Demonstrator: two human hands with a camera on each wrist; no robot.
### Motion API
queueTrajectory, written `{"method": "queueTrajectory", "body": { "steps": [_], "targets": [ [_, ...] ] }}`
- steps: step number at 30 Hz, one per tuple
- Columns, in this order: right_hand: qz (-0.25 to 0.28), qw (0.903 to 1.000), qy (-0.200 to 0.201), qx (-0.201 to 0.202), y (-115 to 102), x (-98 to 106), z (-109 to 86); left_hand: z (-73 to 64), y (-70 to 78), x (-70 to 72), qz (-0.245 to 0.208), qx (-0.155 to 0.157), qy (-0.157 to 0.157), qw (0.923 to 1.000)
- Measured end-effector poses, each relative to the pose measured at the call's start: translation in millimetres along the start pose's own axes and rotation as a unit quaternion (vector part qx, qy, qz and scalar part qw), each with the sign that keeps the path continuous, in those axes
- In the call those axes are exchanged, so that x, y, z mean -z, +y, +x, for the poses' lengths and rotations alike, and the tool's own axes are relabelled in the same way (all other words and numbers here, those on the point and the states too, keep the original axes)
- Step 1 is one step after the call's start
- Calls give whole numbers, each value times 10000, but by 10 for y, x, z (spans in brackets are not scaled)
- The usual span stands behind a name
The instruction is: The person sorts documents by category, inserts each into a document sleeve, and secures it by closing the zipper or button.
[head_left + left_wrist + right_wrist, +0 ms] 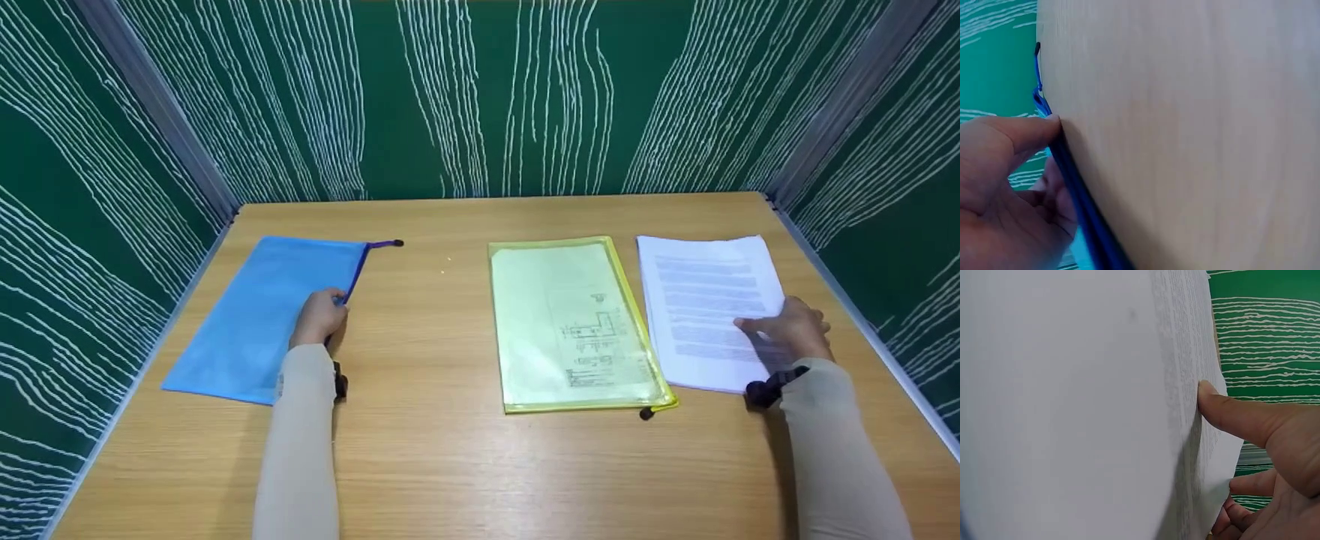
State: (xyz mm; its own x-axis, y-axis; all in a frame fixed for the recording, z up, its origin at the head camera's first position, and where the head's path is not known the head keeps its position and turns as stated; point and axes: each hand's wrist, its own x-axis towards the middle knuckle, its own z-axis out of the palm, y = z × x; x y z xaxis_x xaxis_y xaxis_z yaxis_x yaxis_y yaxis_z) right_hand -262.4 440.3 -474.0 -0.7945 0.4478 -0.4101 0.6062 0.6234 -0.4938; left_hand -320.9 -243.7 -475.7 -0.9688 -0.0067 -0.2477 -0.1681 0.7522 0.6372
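With the left hand (319,319), at nine o'clock from the middle of the worktop (420,457), pinches the dark zip edge of a blue folder (247,315), thumb to one side and curled fingers to the other, parted only by the thin edge. At the folder's one-o'clock corner, shows a purple zip pull (384,244) with a black tip, pointing to three o'clock. Next, just off the middle and between two and three o'clock, see a yellow-edged folder (577,409), lying flat with a printed drawing sheet (532,322) inside. At its five-o'clock corner, note a short yellow zip pull (663,408) with a black tip. Farther out, toward three o'clock, find a stack of printed white sheets (697,300), just beside the yellow-edged folder; cannot tell whether touching. With the right hand (791,330), at three o'clock, grips the stack by its four-o'clock edge, half closed, thumb on the printed face, other fingers bent at the outer edge.
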Motion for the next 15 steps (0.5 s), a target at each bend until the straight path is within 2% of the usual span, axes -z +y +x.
{"method": "queueTrajectory", "body": {
  "steps": [7, 15],
  "targets": [
    [613, 9978, -166, 171, 14, 26, -3, -62, 56, 74, 509, 79, -363, 9980],
    [1185, 9914, 448, 341, 139, 58, 50, -84, 70, 87, 610, 275, -770, 9948]
  ]
}}
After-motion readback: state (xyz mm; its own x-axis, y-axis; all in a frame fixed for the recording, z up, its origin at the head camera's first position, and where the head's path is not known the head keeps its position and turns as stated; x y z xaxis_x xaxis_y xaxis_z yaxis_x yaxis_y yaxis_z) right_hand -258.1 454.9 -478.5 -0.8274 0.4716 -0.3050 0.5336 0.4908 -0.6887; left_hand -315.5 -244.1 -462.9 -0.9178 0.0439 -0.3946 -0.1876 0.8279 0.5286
